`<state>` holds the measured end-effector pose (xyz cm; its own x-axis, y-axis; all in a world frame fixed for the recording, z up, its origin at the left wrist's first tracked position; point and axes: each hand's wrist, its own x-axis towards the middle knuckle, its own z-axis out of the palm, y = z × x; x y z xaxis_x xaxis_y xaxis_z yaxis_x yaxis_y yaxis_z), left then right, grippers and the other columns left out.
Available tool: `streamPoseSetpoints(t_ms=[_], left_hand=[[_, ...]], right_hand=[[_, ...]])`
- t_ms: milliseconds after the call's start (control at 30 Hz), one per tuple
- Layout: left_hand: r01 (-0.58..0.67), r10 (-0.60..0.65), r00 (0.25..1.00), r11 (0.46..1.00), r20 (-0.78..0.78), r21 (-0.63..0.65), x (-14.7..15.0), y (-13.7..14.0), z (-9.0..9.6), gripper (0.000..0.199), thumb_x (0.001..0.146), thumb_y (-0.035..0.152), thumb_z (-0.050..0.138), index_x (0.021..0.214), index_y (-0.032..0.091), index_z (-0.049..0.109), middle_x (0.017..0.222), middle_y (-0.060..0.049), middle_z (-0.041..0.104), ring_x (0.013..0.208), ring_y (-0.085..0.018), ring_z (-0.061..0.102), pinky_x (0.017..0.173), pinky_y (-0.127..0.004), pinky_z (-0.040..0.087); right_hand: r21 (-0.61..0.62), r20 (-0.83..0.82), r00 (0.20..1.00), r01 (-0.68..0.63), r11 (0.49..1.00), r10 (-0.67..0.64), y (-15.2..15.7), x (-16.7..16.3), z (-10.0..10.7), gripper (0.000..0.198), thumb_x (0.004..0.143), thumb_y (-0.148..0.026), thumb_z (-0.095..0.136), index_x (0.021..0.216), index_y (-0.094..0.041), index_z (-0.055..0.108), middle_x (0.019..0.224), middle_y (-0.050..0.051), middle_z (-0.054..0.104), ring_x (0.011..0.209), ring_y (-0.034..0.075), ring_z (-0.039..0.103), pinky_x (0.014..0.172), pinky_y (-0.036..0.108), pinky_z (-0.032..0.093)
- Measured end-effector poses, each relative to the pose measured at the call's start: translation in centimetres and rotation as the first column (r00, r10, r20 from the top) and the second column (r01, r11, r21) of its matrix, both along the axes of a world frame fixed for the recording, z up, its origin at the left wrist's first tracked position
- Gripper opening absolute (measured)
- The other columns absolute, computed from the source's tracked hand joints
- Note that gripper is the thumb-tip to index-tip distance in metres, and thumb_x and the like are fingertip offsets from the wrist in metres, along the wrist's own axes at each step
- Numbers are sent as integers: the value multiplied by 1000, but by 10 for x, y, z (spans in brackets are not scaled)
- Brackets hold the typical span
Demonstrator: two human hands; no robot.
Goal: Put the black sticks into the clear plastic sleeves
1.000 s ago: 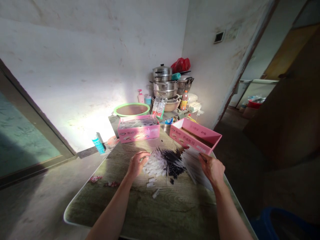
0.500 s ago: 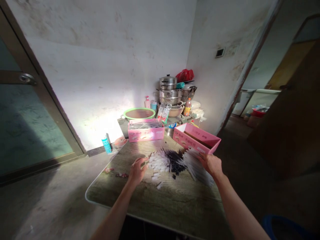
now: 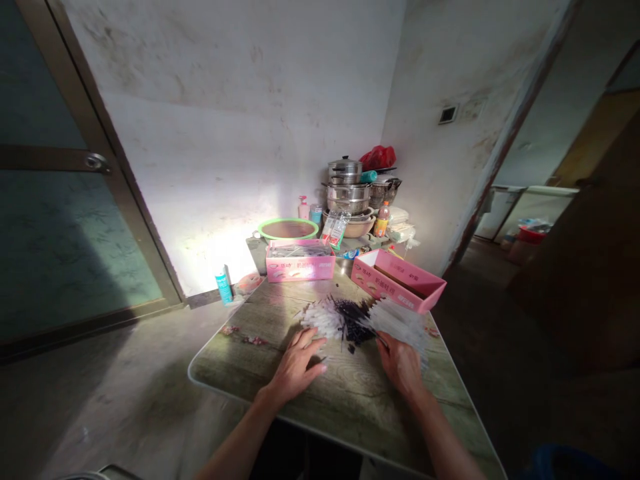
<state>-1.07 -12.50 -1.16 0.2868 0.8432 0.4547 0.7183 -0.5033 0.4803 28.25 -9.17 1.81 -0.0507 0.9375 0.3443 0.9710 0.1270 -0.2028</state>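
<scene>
My left hand lies low over the table with its fingers spread. Its fingertips are at the near edge of a heap of short white tube-like pieces. My right hand is closed, thumb and fingers pinched together at a dark thin thing too small to name. Just beyond those fingertips is a pile of thin black pieces with small black ends. Long translucent white tubes lie in a bundle on the right, partly behind my right hand.
A pink box full of thin grey-clear sticks stands at the table's back left. Another pink box, with a brown inside, sits at the back right. Behind are stacked steel pots, a green-rimmed basin and a bottle.
My left hand has moved right and nearer, its fingers spreading. My right hand has left the tubes by the right box and come left to the black pieces, closing. The view has shifted slightly.
</scene>
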Motion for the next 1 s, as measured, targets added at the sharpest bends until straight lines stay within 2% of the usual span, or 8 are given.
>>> streamPoseSetpoints(t_ms=[100, 233, 400, 633, 1000], left_hand=[[118, -125, 975, 992, -182, -45, 12, 5, 8, 61, 79, 40, 67, 137, 31, 51, 152, -8, 38, 140, -32, 31, 115, -51, 25], [108, -115, 950, 993, -289, -41, 22, 20, 10, 60, 82, 31, 66, 139, 34, 48, 155, -5, 34, 144, -30, 25, 117, -55, 17], [48, -54, 955, 999, -291, -25, 16, 35, 7, 52, 85, 20, 60, 135, 32, 53, 152, -5, 40, 142, -28, 29, 116, -55, 21], [21, -15, 959, 1000, -283, 18, 12, 34, 7, 51, 85, 20, 59, 134, 31, 54, 149, -6, 44, 140, -27, 33, 115, -52, 26], [60, -48, 958, 998, -283, 36, 10, 37, 2, 47, 89, 24, 54, 136, 32, 53, 149, -6, 43, 139, -27, 34, 115, -52, 25]], right_hand=[[-12, -68, 995, -80, 997, 80, -15, -13, -8, 37, 95, -32, 40, 116, -20, 68, 91, 10, 76, 76, 22, 71, 63, 27, 43], [-26, -88, 987, -139, 990, 137, -29, -20, -14, 37, 96, -30, 37, 115, -21, 68, 91, 9, 77, 77, 23, 72, 65, 27, 44], [-30, -69, 986, -155, 987, 153, -36, -18, -20, 37, 96, -29, 36, 113, -21, 69, 86, 10, 76, 73, 26, 72, 62, 31, 45], [-7, -91, 984, -153, 988, 151, -38, -17, -28, 40, 95, -29, 34, 113, -20, 69, 85, 10, 76, 74, 26, 72, 63, 32, 47], [23, -81, 991, -102, 995, 103, -41, -15, -32, 39, 96, -28, 34, 116, -21, 68, 86, 10, 76, 73, 24, 72, 62, 29, 46]])
